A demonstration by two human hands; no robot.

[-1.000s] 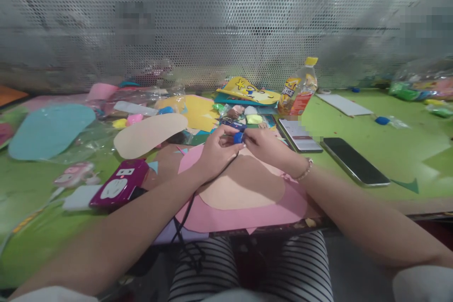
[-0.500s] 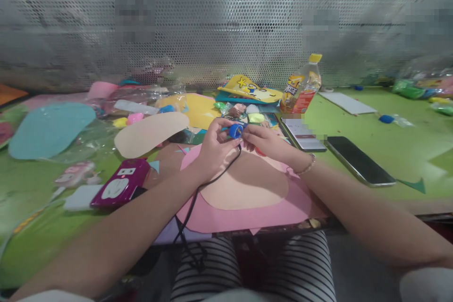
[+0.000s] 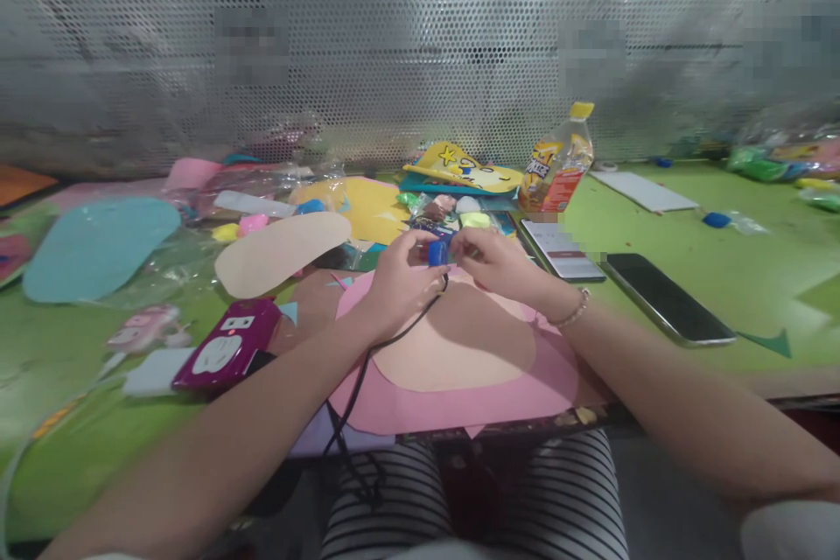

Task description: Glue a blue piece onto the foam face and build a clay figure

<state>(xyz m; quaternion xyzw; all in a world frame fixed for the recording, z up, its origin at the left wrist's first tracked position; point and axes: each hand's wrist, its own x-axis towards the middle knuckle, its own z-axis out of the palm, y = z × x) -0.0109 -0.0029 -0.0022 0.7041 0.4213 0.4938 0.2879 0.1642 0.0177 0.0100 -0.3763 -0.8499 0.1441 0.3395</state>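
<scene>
My left hand (image 3: 400,282) is closed, holding a small blue cap-like piece (image 3: 437,253) between thumb and fingers. My right hand (image 3: 489,261) is just to the right of that piece, its thumb and fingertips pinched together; whatever they hold, if anything, is hidden. A thin black cable (image 3: 394,338) hangs from beside the left fingertips down over the table's front edge. Both hands hover above a cream paper shape (image 3: 452,359) lying on a larger pink sheet (image 3: 407,407).
At the left lie a purple power bank-like box (image 3: 229,343) and a blue paper shape (image 3: 98,249). Behind my hands are a yellow decorated paper piece (image 3: 459,166) and a bottle (image 3: 557,162). Two phones, one lit (image 3: 564,249) and one dark (image 3: 666,297), lie at the right.
The blue piece has turned in my left hand, so its side now faces me instead of its open end. My right hand has shifted slightly, its fingers lifted and curled more.
</scene>
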